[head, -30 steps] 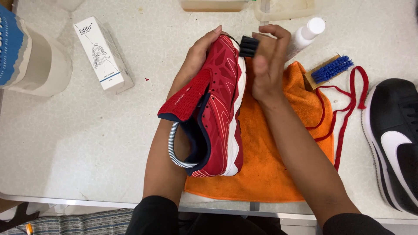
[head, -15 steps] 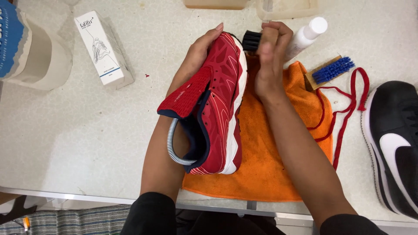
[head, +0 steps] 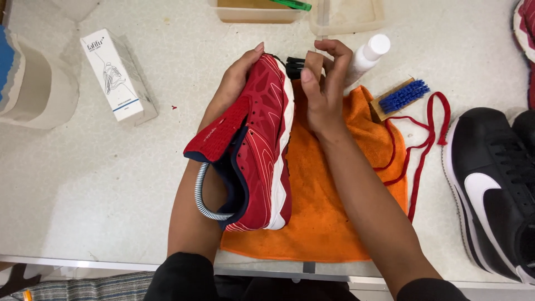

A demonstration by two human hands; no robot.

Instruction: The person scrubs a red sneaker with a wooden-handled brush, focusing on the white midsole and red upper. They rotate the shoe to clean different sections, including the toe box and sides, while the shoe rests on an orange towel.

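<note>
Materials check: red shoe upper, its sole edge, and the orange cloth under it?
Red shoe: upper looks like matte synthetic mesh with stitched overlays, going by the punched eyelets and thin line pattern. Sole edge: smooth white band, probably foam or rubber. Orange cloth: soft, fuzzy nap with folds, likely microfibre towel. Left hand steadies the shoe.

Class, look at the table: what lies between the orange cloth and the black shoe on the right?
In the head view, red laces lie between the orange cloth and the black shoe, partly draped on the cloth's edge.
</note>
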